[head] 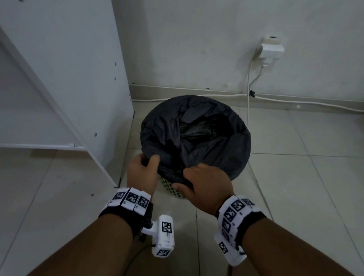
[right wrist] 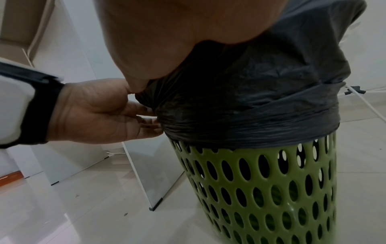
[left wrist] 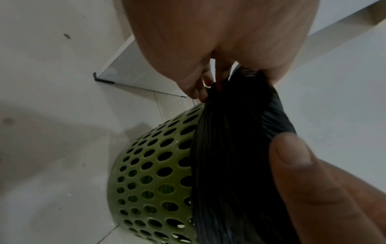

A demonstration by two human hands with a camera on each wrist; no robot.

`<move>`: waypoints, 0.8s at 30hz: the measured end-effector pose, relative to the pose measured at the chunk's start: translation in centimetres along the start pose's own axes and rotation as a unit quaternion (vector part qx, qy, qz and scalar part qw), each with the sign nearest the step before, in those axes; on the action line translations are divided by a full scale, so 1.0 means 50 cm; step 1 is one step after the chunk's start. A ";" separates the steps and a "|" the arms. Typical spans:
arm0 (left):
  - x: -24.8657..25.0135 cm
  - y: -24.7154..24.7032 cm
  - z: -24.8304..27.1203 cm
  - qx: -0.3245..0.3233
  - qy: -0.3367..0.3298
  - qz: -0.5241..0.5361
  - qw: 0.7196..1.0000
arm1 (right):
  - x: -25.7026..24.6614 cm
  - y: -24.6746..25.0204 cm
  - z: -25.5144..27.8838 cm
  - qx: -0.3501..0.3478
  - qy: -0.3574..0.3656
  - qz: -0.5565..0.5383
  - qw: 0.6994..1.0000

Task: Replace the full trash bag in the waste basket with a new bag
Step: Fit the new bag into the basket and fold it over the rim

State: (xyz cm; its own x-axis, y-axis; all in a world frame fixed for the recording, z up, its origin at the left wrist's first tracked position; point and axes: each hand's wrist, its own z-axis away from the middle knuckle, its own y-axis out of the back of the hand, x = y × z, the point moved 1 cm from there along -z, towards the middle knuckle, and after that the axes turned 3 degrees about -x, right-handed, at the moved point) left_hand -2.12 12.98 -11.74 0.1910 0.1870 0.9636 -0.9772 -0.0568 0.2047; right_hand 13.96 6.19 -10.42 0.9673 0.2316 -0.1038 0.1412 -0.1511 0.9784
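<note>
At lower centre of the head view, the left hand (head: 142,169) and right hand (head: 203,182) each pinched the folded-over edge of the black trash bag (head: 198,137), apparently to peel it off the rim. The bag sat inside the green perforated basket (right wrist: 261,189), mid-frame. Beyond, upper right, a wall socket (head: 271,48) with cables.

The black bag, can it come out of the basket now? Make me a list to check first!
1. Left hand pinches the black bag: ok.
2. Right hand has a grip on its near edge: ok.
3. Bag edge off the green basket rim: not ok, still folded over it.
4. Bag top closed: not ok, open.
5. White cord clear of the basket: cannot tell.
6. New bag ready: cannot tell.
</note>
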 end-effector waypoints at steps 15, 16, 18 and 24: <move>-0.005 0.001 0.007 0.031 -0.001 0.104 0.994 | -0.001 0.000 0.001 -0.011 -0.005 -0.010 1.000; -0.004 -0.001 0.005 0.032 0.008 0.127 0.991 | 0.000 0.000 0.000 -0.009 -0.005 -0.008 1.000; -0.007 -0.003 0.000 0.030 0.023 0.128 0.991 | 0.001 -0.001 -0.002 -0.008 -0.004 -0.001 1.000; -0.017 0.000 -0.021 0.028 0.059 0.092 0.994 | 0.000 0.003 -0.003 -0.003 0.001 -0.002 1.000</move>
State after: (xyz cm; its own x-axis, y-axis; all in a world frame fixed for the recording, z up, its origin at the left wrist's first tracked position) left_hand -2.40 13.84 -12.72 -0.0054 0.2813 0.9596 -0.9871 -0.1552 0.0399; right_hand 13.97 6.31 -10.27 0.9664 0.2334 -0.1076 0.1437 -0.1439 0.9791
